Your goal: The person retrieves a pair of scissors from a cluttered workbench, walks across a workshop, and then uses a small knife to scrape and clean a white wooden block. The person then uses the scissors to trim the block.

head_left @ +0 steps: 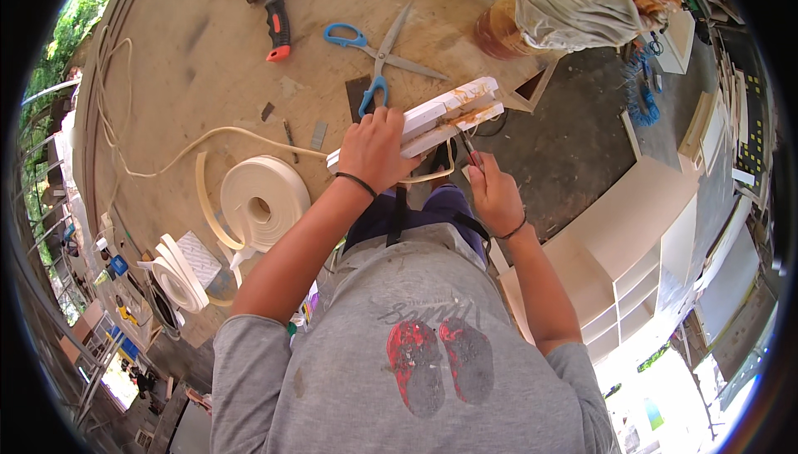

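In the head view, the left hand (374, 150) is closed around a white grooved strip (440, 110), at the edge of the table (204, 80), near the blue-handled scissors (381, 56). The right hand (499, 194) grips a slim red-handled tool (474, 155), its tip close to the strip.

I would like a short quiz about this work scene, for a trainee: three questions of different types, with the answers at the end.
1. True or false: the blue-handled scissors lie with their blades apart.

2. Choose one. In the grip of the right hand is:
a) the hammer
b) a slim tool
c) the white roll

3. Fill in the missing word: the long white piece held by the left hand has smears that are ______ in colour.

Key: 1. True. 2. b. 3. Orange-brown.
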A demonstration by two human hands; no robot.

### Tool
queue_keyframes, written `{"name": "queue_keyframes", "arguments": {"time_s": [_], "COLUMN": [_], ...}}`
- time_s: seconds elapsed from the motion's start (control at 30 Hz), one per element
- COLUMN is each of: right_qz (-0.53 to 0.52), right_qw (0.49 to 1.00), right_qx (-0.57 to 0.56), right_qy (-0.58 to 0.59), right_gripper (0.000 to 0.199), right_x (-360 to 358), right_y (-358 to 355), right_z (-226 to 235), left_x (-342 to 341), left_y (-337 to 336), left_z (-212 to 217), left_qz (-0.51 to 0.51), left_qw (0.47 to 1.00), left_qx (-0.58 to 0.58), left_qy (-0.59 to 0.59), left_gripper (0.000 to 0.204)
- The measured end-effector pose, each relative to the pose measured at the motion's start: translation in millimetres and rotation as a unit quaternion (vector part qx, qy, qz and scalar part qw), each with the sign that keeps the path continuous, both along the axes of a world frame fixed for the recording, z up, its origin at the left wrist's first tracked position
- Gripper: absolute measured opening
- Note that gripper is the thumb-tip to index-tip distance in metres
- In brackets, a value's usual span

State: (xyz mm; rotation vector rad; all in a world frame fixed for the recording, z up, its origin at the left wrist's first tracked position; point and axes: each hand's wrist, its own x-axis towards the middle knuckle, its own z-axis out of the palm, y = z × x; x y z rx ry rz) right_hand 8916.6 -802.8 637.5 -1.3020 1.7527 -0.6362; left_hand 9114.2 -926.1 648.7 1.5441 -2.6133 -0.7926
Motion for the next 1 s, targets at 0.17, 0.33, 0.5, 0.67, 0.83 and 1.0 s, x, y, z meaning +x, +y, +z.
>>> {"name": "queue_keyframes", "arguments": {"time_s": [0.17,0.33,0.5,0.67,0.83,1.0], "right_qz": [0.001,-0.004,-0.005,-0.007,0.007,-0.001], "right_qw": [1.000,1.000,0.999,1.000,1.000,0.999], "right_qx": [-0.013,0.003,-0.036,-0.002,0.009,-0.026], "right_qy": [0.012,0.006,0.002,0.024,0.028,0.041], "right_gripper": [0.022,0.023,0.024,0.024,0.022,0.021], "right_x": [-1,-1,2,7,9,14], "right_y": [-2,-1,-1,-2,-8,-7], "right_z": [-5,-6,-10,-13,-20,-35], "left_x": [0,1,1,1,1,-1], "left_y": [-5,-5,-7,-8,-7,-5], "left_z": [-4,-9,-8,-7,-8,-8], "left_qz": [-0.005,-0.013,-0.011,-0.015,-0.032,-0.030], "left_qw": [1.000,1.000,1.000,1.000,0.999,0.999], "left_qx": [0.014,0.001,0.006,0.009,0.002,0.003], "left_qy": [0.006,0.009,0.006,0.003,0.002,0.009], "left_gripper": [0.049,0.049,0.048,0.048,0.050,0.048]}}
